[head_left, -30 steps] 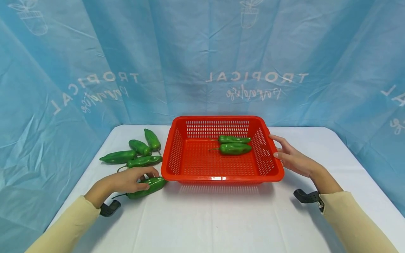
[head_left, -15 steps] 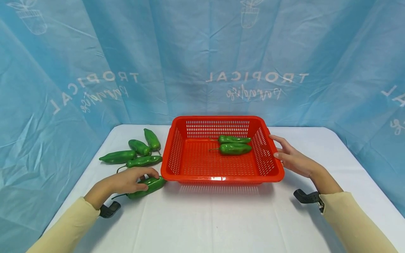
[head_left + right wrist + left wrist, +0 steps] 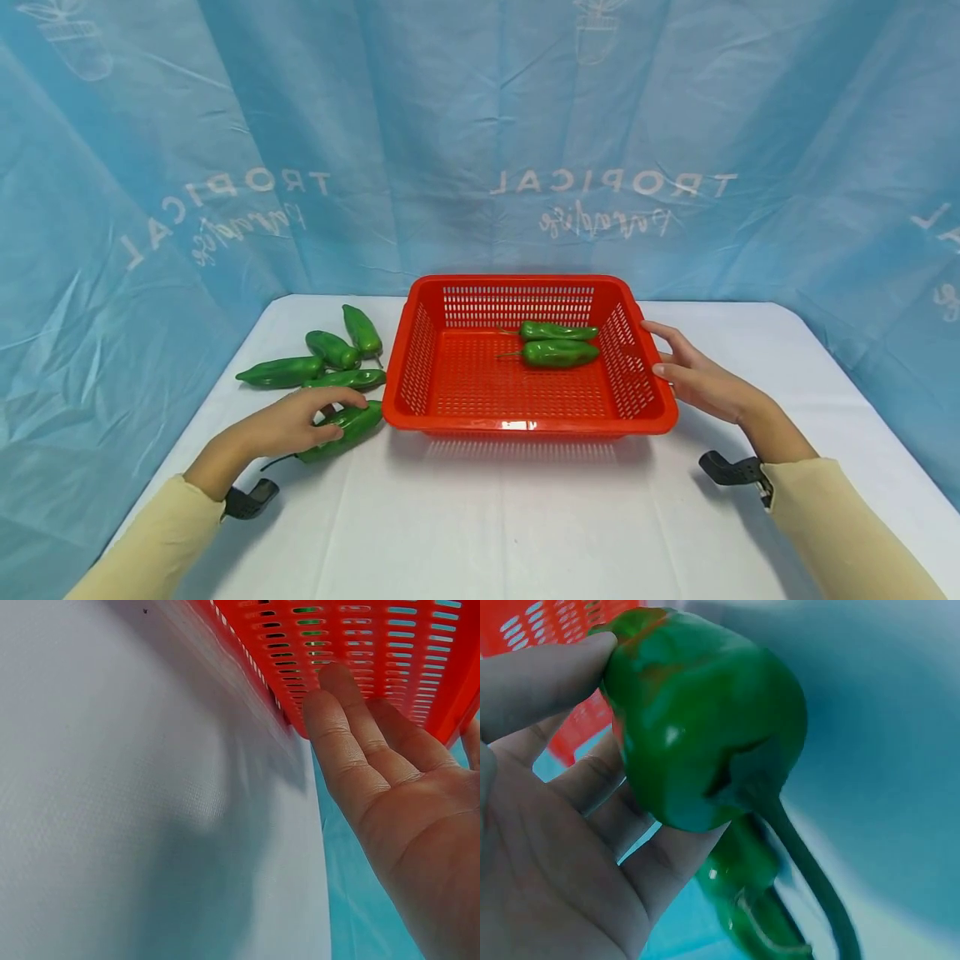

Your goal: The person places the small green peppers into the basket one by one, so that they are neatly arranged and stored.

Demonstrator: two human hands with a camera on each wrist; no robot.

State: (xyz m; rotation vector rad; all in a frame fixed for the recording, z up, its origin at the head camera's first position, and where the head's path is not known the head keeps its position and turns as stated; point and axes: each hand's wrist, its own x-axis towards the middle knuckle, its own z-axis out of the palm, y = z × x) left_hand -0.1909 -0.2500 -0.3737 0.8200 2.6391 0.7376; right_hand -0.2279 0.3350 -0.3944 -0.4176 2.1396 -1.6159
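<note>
My left hand (image 3: 281, 425) holds a large green pepper (image 3: 362, 421) just left of the basket, thumb on one side and fingers on the other. In the left wrist view, the pepper (image 3: 727, 712) has its long stem pointing away from the palm. The red perforated basket (image 3: 517, 424) stands mid-table with two green peppers (image 3: 558, 353) inside. At its right side, my right hand (image 3: 701, 382) touches the rim with thumb and index finger. The right wrist view has the fingers (image 3: 341, 742) stretched straight against the basket's outer wall.
Several more green peppers (image 3: 281, 372) lie grouped on the white tablecloth (image 3: 480, 525) at the back left, close to the basket. A blue printed curtain (image 3: 465, 108) hangs behind and on both sides of the table.
The left hand has shifted slightly up and left in the head view, and the pepper moved with it from its earlier spot. The right hand stays at the basket rim.
</note>
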